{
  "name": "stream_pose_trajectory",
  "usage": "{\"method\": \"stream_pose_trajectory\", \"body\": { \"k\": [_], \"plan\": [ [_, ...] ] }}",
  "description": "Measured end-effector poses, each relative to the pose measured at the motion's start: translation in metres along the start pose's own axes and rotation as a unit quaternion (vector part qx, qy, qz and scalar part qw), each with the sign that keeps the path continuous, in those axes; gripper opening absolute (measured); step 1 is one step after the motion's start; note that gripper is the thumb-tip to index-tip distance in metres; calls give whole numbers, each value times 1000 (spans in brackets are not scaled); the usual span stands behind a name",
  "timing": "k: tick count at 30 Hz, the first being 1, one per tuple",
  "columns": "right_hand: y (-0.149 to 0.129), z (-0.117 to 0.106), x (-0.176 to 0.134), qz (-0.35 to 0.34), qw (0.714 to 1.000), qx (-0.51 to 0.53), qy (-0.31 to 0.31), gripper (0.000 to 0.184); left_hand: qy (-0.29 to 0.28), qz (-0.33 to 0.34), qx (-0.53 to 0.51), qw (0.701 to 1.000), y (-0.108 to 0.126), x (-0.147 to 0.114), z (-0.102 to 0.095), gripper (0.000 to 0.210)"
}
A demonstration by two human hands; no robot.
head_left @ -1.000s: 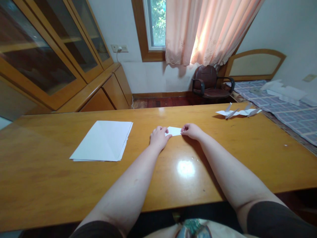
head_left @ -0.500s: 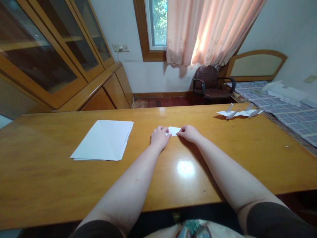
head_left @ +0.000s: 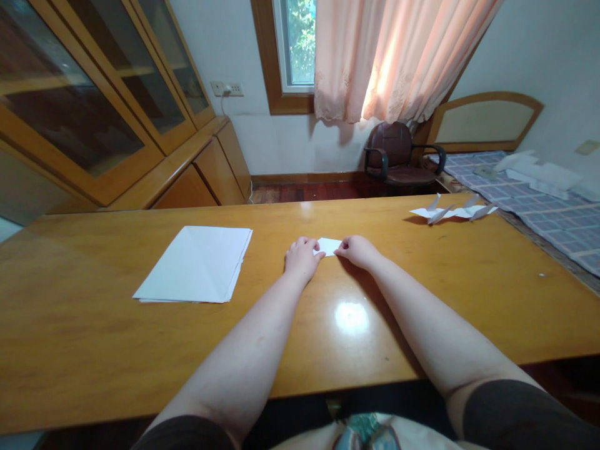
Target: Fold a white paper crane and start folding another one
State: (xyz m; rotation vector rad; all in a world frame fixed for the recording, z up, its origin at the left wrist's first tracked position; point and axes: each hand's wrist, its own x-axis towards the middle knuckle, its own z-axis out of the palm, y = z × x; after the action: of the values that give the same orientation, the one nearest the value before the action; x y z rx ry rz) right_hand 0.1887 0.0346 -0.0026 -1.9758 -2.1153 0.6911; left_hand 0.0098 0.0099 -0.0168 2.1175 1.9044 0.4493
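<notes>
1. Across the table (head_left: pixel 75 350): left forearm (head_left: pixel 248 340), right forearm (head_left: pixel 426 306) reach from near edge, converging.
2. Left hand (head_left: pixel 300 259): palm down on table, fingers bent, thumb apart, touching folded paper (head_left: pixel 329 247).
3. Right hand (head_left: pixel 359 251): over table, thumb and fingertips pinching paper's other end.
4. Folded paper: on table, well in from near edge.

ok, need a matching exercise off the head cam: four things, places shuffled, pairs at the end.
1. paper stack
2. small white paper
3. folded paper pieces
4. chair

A. near the table's far right corner
B. beyond the table, lower than the curtain
C. on the table, left of the left hand
D. between the left hand and right hand

Pairs: 1-C, 2-D, 3-A, 4-B
</notes>
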Motion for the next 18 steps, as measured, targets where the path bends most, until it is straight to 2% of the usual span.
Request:
{"method": "stream_pose_trajectory", "body": {
  "k": [8, 12, 18],
  "plan": [
    [6, -4, 5, 37, 999, 1, -4, 23, -21, -17, -2, 1000, 4, -1, -5, 25],
    [8, -6, 5, 42, 999, 13, -15, 22, -13, -8, -1, 1000, 3, -1, -4, 24],
    [19, -6, 11, 33, 998, 54, 17, 29, -6, 0, -5, 1000, 0, -1, -3, 23]
  ]
}}
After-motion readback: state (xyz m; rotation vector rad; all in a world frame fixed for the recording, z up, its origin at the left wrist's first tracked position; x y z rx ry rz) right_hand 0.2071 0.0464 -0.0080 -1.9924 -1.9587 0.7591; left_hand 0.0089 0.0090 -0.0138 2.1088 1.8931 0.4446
